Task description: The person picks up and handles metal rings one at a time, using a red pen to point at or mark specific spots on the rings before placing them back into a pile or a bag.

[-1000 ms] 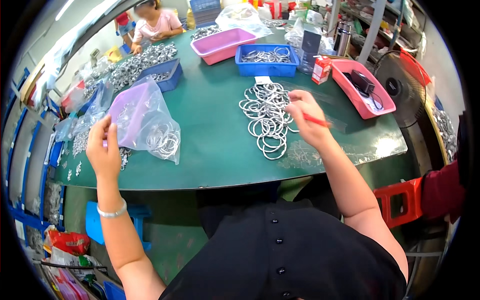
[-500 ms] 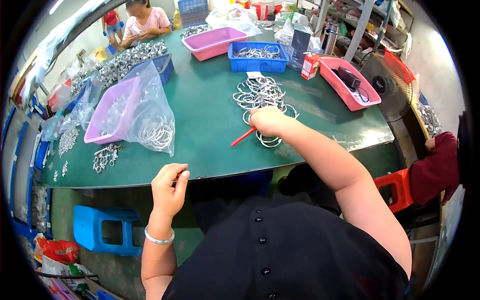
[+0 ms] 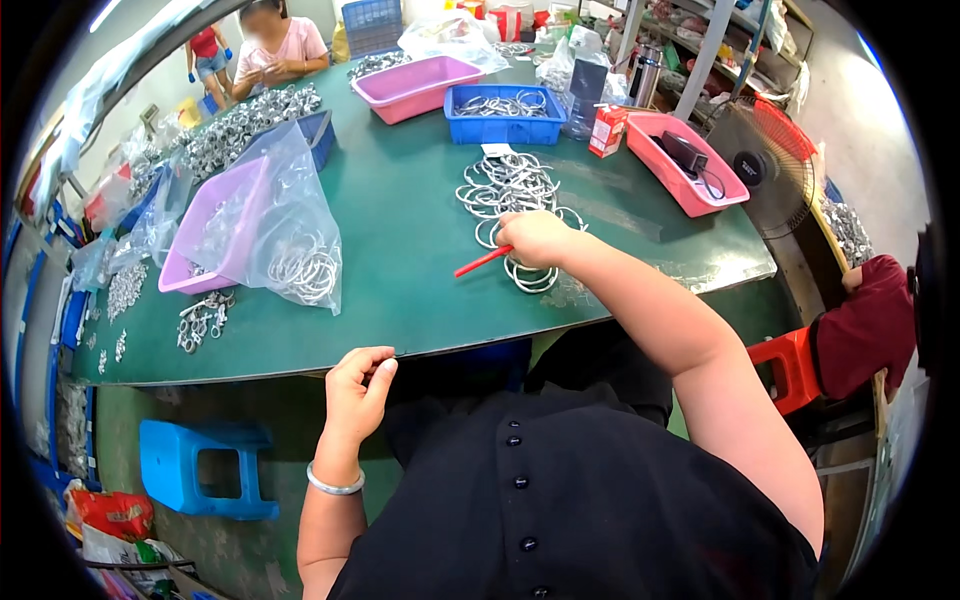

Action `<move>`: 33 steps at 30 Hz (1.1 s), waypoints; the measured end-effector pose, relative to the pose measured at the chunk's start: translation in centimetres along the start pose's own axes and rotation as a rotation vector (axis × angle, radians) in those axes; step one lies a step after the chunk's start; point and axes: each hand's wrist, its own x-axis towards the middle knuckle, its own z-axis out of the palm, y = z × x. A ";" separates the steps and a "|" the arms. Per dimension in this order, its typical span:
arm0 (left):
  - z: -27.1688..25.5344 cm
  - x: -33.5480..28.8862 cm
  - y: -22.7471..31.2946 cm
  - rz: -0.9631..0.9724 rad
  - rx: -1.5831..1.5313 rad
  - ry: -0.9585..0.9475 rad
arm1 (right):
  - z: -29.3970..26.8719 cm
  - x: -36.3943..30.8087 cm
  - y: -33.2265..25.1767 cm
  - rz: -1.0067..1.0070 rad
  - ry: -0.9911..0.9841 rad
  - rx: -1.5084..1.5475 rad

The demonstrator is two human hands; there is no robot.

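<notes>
- So where are things at: a bunch of metal rings (image 3: 305, 268) is already in the clear bag (image 3: 318, 195), which sits on the desk (image 3: 400, 225) beyond the left hand (image 3: 358, 392) and a bit to its left.
- Plenty left loose though: the ring pile (image 3: 508, 182) is right under and just beyond the right hand (image 3: 540, 238), and the blue bin (image 3: 505, 130) farther past that hand has more rings in it.
- Can't tell if anything's been counted or sorted, tbh.
- Right hand is closed around a red pen (image 3: 482, 262), knuckles down on the near side of the pile. Can't tell if it's pinching a ring too.
- Left hand is half curled, thumb up near the fingers, by the desk's near edge. Can't see if there's something in it.
- Versus a second ago: left hand has come off the purple tub (image 3: 190, 250) and back toward the body; right hand has gone from the pile's right side down onto the rings, pen now pointing left.
</notes>
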 end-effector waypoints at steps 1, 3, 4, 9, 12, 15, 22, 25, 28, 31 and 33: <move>0.1 0.0 0.0 -0.007 -0.004 -0.011 | -0.1 -0.1 0.1 0.003 0.009 0.057; 0.4 0.2 -0.1 -0.015 -0.013 -0.018 | -0.4 -0.3 0.5 -0.003 0.025 0.061; 0.6 0.2 -0.1 -0.020 -0.021 -0.028 | -0.4 -0.5 0.7 -0.007 0.044 0.067; 1.3 0.5 -1.2 -0.101 -0.108 -0.053 | -2.7 -0.2 1.2 0.064 0.270 0.296; 1.8 1.0 -1.4 -0.156 -0.141 -0.088 | -2.9 -0.3 2.1 0.145 0.398 0.484; 2.0 1.7 -1.1 -0.213 -0.186 -0.125 | -2.4 -0.1 2.8 0.148 0.507 0.749; 3.0 4.4 1.7 -0.434 -0.535 -0.170 | -4.4 0.5 1.0 0.177 0.328 1.327; 3.3 6.1 3.8 -0.500 -0.676 -0.179 | -4.9 1.0 -0.2 0.089 0.328 1.400; 3.6 7.7 4.6 -0.584 -0.965 -0.244 | -4.5 1.0 -1.3 -0.150 0.447 1.317; 4.1 9.1 5.2 -0.665 -1.214 -0.276 | -5.1 0.2 -1.6 -0.558 0.685 0.976; 4.7 9.5 5.2 -0.642 -1.264 -0.220 | -5.2 0.0 -1.0 -0.623 0.745 0.875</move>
